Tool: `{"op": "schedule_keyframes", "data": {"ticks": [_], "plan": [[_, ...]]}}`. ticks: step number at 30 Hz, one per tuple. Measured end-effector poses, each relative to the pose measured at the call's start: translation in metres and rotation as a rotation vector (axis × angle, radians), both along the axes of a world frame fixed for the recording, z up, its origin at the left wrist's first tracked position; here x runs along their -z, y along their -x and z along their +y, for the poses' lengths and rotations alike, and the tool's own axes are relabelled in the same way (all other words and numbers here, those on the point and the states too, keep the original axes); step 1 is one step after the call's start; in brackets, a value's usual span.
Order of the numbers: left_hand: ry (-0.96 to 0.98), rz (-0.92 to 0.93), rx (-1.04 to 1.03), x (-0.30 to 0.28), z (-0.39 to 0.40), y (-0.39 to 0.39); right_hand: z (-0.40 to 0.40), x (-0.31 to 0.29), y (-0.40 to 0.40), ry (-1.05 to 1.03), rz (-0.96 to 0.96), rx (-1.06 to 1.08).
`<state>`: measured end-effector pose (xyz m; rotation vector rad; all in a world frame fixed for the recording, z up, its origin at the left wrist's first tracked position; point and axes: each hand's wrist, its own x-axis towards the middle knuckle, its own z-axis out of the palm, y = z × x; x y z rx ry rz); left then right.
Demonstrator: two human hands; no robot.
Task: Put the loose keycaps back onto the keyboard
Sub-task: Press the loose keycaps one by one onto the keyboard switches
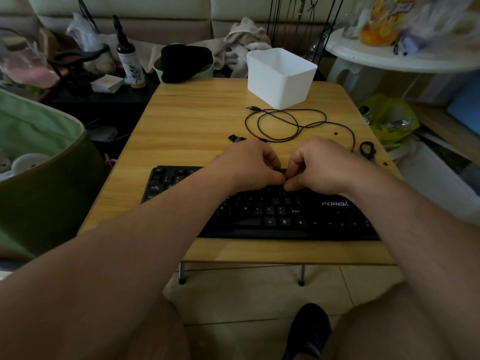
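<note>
A black keyboard [272, 211] with white lettering and a pale brand name at its right lay across the near part of a low wooden table [187, 120], its left half partly hidden behind the person's left forearm. Two hands met over the upper middle rows: the left hand [249, 165] and the right hand [315, 166] both had fingers curled, thumbs and fingertips drawn together around a small dark piece at the keys; whether that was a keycap could not be told. Just beyond the left hand, two loose keycaps [235, 138] lay on the table, touching or nearly so, and one tiny dark piece [336, 133] sat farther right. A black cable [285, 123] looped in several coils behind the hands. A small black ring-shaped tool [366, 149] lay near the right edge. At the far side stood one white plastic bin [280, 76]. Beyond the table were a dark bottle [130, 61] and crumpled cloth [244, 42].
</note>
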<state>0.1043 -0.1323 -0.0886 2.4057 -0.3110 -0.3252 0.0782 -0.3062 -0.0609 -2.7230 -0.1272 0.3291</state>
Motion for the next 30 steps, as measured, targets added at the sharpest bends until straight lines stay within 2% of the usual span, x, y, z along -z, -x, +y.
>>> {"op": "schedule_keyframes", "data": {"ticks": [7,11,13,17,24,30], "plan": [[-0.029,0.051,-0.024,0.001,-0.006,-0.001,0.002,0.003,0.000,0.035,-0.018,-0.001],[0.052,0.074,0.052,-0.001,0.008,-0.006,-0.004,0.000,0.003,-0.004,-0.024,-0.021],[0.095,0.060,0.060,-0.005,0.020,-0.009,-0.006,-0.001,0.004,-0.030,-0.062,-0.031],[0.047,0.020,0.088,-0.009,0.038,-0.011,0.004,-0.003,0.006,-0.071,-0.168,-0.066],[0.012,0.098,0.121,-0.009,0.046,-0.012,0.026,0.005,0.009,0.136,-0.177,-0.158],[-0.047,0.072,0.118,-0.006,0.041,-0.011,0.039,0.003,0.012,0.352,-0.160,-0.206]]}}
